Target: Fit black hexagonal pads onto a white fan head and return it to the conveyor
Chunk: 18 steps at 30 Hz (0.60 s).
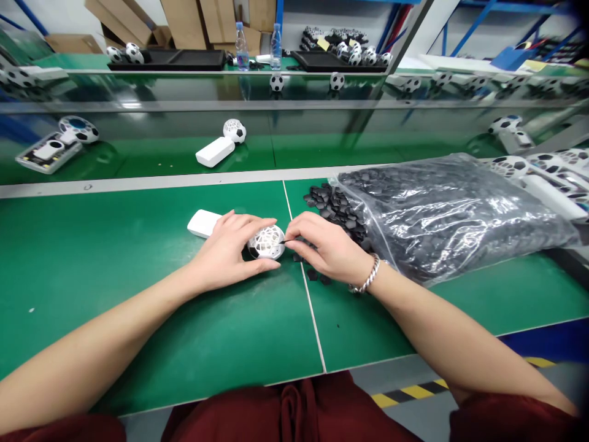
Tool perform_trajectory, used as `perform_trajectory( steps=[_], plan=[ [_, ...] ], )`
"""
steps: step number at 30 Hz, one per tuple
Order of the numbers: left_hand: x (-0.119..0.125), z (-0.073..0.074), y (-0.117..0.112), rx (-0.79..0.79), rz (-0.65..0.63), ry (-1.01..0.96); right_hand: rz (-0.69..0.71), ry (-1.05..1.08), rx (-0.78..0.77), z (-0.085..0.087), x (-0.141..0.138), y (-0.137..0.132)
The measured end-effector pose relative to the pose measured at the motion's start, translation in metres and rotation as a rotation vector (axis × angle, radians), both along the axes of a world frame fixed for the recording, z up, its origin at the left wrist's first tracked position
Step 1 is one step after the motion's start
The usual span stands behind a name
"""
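Observation:
My left hand [227, 248] grips a white hand-held fan with a football-patterned round head [267, 241]; its white handle [204, 223] sticks out to the left on the green table [138, 264]. My right hand [324, 245], with a silver bracelet on the wrist, pinches a small black piece [284, 241] against the right side of the fan head. A few loose black pieces [317, 276] lie under and beside my right hand.
A clear plastic bag [451, 215] full of small black pieces lies at the right, with more spilled at its mouth [334, 205]. A finished fan [221, 146] lies on the conveyor behind. More fans, trays and two water bottles [242, 46] are further back.

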<state>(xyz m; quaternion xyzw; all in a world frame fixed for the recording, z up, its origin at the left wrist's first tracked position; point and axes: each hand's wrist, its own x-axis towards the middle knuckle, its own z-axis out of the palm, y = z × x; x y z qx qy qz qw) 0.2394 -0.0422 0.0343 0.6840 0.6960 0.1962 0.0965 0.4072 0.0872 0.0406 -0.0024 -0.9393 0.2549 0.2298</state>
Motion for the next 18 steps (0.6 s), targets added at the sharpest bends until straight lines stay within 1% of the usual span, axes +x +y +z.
perform_trajectory(
  steps=[4,9,13,16,18],
  plan=[
    [0.0005,0.0003,-0.0001,-0.003,0.006,0.008,0.015,-0.029,0.004,0.0004,0.0011,-0.0029],
    [0.0014,-0.0006,0.0004,0.009,0.019,0.012,0.088,-0.07,0.032,-0.004,-0.0004,-0.0046],
    [0.0044,-0.0021,0.0006,0.028,0.049,0.012,0.034,-0.068,0.028,-0.0082,-0.003,-0.0078],
    [0.0057,-0.0013,0.0002,0.033,0.069,-0.004,-0.014,-0.066,-0.047,-0.0088,-0.0049,-0.0093],
    [0.0053,0.0001,0.0,0.02,0.063,-0.034,-0.001,-0.066,-0.084,-0.008,-0.0057,-0.0091]
  ],
)
